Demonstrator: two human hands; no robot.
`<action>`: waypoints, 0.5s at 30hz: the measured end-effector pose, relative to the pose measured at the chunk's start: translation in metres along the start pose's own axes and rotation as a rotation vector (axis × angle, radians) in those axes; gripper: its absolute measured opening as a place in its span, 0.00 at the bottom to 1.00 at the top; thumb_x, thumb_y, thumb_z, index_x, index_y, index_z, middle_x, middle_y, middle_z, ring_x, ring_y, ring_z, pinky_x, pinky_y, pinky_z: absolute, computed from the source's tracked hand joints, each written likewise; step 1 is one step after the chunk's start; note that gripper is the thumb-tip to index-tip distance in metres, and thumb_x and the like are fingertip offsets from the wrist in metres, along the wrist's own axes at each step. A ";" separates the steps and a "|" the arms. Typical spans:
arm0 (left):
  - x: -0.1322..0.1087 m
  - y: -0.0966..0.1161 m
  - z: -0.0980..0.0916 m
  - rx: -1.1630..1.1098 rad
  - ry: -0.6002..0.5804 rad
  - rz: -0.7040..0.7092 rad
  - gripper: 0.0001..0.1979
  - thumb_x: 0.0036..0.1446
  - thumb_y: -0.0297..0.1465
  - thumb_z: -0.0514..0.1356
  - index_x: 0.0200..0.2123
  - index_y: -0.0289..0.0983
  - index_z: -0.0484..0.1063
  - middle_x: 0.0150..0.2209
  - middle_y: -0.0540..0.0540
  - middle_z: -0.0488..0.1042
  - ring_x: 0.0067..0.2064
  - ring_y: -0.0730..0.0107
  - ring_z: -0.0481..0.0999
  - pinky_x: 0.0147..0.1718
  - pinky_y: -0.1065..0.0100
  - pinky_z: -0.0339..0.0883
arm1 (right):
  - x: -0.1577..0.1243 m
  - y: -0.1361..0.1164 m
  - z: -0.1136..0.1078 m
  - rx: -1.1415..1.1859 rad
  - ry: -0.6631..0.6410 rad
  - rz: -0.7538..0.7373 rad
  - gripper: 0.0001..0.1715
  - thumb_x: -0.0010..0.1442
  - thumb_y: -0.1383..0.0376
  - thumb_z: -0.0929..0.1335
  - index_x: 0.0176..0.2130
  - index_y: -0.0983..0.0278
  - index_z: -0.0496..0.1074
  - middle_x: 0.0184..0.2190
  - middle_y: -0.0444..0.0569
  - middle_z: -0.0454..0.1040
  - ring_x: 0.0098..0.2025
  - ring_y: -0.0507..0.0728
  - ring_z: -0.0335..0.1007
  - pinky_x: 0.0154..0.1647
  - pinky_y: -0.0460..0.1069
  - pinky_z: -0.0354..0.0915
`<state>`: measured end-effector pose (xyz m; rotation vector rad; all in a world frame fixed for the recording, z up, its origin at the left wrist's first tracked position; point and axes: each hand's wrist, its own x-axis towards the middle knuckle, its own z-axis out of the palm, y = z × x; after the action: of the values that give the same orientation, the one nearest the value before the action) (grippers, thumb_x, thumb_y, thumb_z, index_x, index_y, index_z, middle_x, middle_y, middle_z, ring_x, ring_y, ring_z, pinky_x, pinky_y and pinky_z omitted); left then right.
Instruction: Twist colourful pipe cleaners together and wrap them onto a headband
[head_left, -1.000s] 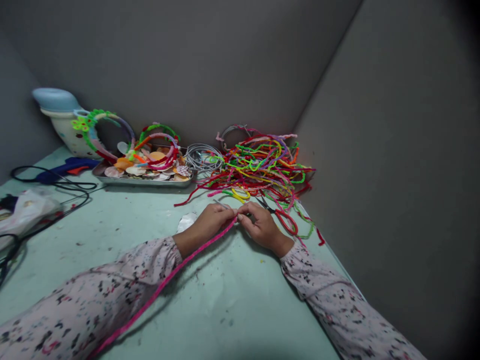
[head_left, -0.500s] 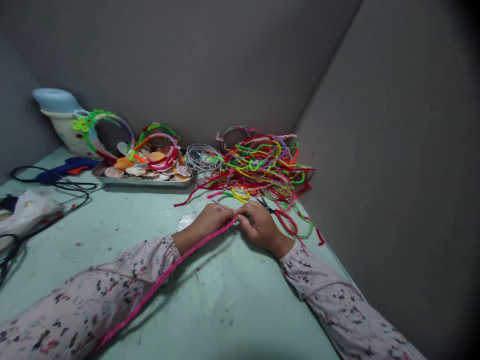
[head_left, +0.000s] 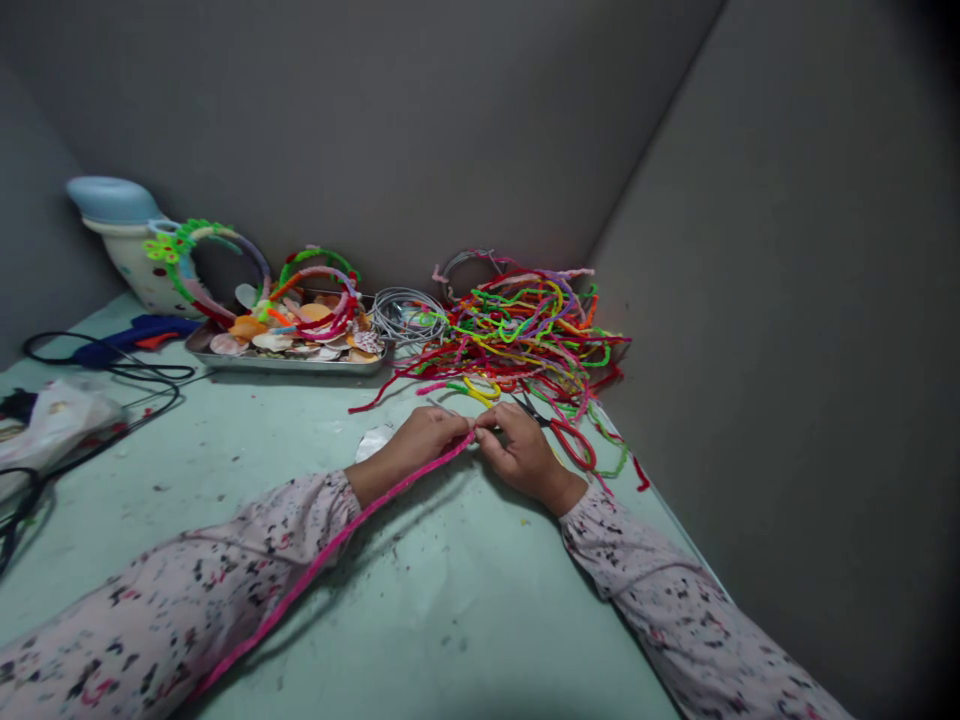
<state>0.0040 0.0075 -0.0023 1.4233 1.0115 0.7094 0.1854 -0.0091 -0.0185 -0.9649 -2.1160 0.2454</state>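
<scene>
My left hand (head_left: 418,440) and my right hand (head_left: 519,448) meet fingertip to fingertip on the pale green table (head_left: 450,600). Both pinch the far end of a long pink pipe cleaner (head_left: 330,545), which trails back over my left forearm toward the lower left. A thin grey wire (head_left: 444,407) pokes out just beyond my left fingers. Red-handled scissors (head_left: 564,436) lie right behind my right hand. A white shell (head_left: 373,441) sits beside my left wrist.
A heap of coloured pipe cleaners (head_left: 525,335) fills the back right corner. A metal tray (head_left: 289,360) of shells and wrapped hoops stands behind, with wire coils (head_left: 409,315) beside it. Black cables (head_left: 97,375), a blue glue gun (head_left: 131,335), a plastic bag (head_left: 52,420) lie left. Grey walls close in.
Almost nothing has moved. The pink pipe cleaner's trailing part has shifted slightly across my left sleeve; both hands stay pinched at its end.
</scene>
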 end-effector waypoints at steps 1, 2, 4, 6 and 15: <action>0.000 0.001 0.001 -0.010 0.008 -0.012 0.17 0.50 0.42 0.58 0.17 0.38 0.61 0.16 0.54 0.55 0.20 0.76 0.52 0.19 0.71 0.46 | 0.000 0.000 0.000 0.027 0.007 0.028 0.04 0.61 0.67 0.63 0.36 0.61 0.68 0.33 0.48 0.72 0.38 0.57 0.66 0.41 0.53 0.63; -0.001 0.002 0.002 -0.018 0.007 -0.013 0.18 0.50 0.43 0.58 0.18 0.38 0.62 0.17 0.54 0.56 0.20 0.76 0.52 0.19 0.71 0.45 | 0.000 0.000 0.000 0.052 0.016 0.057 0.05 0.61 0.66 0.63 0.37 0.61 0.69 0.33 0.48 0.72 0.38 0.56 0.67 0.41 0.53 0.63; -0.002 0.003 0.002 -0.020 -0.011 0.029 0.19 0.51 0.46 0.57 0.20 0.37 0.63 0.18 0.54 0.57 0.21 0.75 0.54 0.20 0.71 0.47 | 0.000 0.000 -0.001 0.093 0.042 0.110 0.05 0.62 0.65 0.63 0.37 0.61 0.69 0.34 0.47 0.72 0.38 0.56 0.67 0.41 0.52 0.64; -0.003 0.005 0.002 0.018 -0.016 0.100 0.19 0.53 0.47 0.56 0.21 0.37 0.64 0.19 0.54 0.58 0.22 0.75 0.56 0.21 0.71 0.49 | 0.001 0.000 -0.002 0.115 0.074 0.147 0.06 0.62 0.64 0.63 0.38 0.61 0.69 0.34 0.47 0.72 0.38 0.56 0.68 0.41 0.51 0.64; -0.012 0.006 0.001 0.572 0.261 0.515 0.11 0.59 0.35 0.54 0.28 0.36 0.72 0.28 0.48 0.71 0.31 0.71 0.67 0.31 0.71 0.58 | 0.002 -0.001 -0.005 0.106 0.133 0.187 0.06 0.62 0.63 0.63 0.37 0.61 0.69 0.34 0.47 0.73 0.39 0.56 0.68 0.41 0.51 0.63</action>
<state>0.0003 -0.0030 0.0056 2.1772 1.1093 1.0509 0.1876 -0.0093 -0.0133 -1.0860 -1.8754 0.3730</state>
